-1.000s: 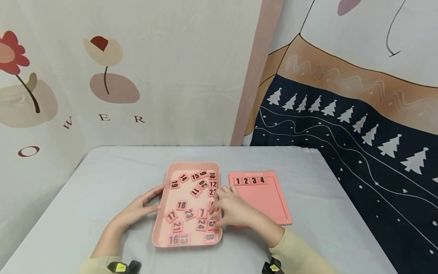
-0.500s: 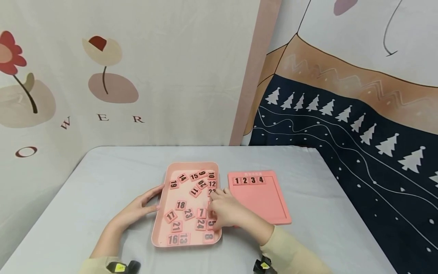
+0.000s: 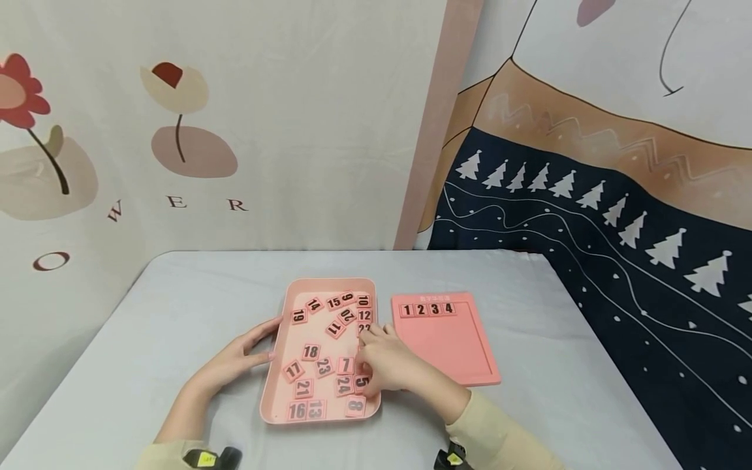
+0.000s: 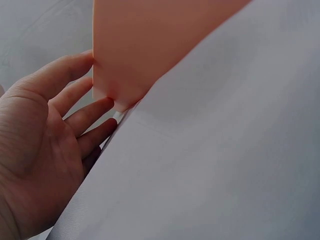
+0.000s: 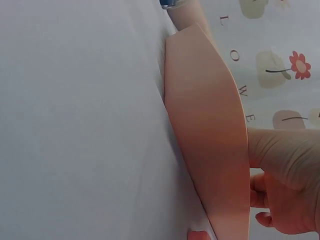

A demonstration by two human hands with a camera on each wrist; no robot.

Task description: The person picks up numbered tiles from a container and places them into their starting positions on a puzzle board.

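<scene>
A pink tray holds loose pink number tiles in the head view. My left hand rests against its left side. The left wrist view shows the relaxed fingers of this hand touching the tray's outer wall. Over the tray's right edge reaches my right hand, fingers bent down, thumb at the tile marked 5, which it appears to pinch. In the right wrist view, the tray wall hides the fingertips of the right hand. Tiles 24 and 8 lie beside it.
A pink number board lies right of the tray, with tiles 1, 2, 3 and 4 in a row at its top left. A pale cloth covers the table. Patterned fabric hangs behind.
My right hand has shifted slightly left and its fingers have drawn in over tile 5. Tiles 5, 24 and 8 have moved a little left. My left hand stays against the tray.
</scene>
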